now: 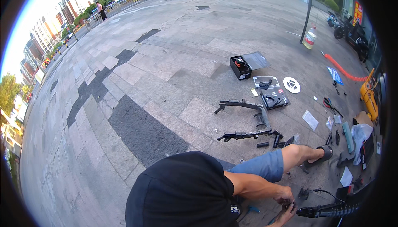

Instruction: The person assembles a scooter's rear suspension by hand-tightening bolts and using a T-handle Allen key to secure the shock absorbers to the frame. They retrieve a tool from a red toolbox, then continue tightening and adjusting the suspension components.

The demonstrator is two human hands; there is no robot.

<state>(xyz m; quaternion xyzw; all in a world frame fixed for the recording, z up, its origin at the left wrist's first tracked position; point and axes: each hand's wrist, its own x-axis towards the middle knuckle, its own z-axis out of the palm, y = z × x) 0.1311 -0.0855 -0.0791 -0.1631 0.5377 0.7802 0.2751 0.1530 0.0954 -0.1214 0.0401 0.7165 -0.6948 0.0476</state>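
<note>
My left hand and my right hand meet near the lower right, fingers closed together. What they pinch between them is too small to make out. Just beside the fingertips lies a long black part with a ribbed section, and a thin black cable loops above it. A teal-handled tool shows by my shirt, partly hidden. My bent left knee is above the hands.
A U-shaped black frame lies beyond my knee, with short black cylinders beside it. Farther off are an opened black box, a white disc and a plastic jug. Bags and tools clutter the right; scooters stand behind.
</note>
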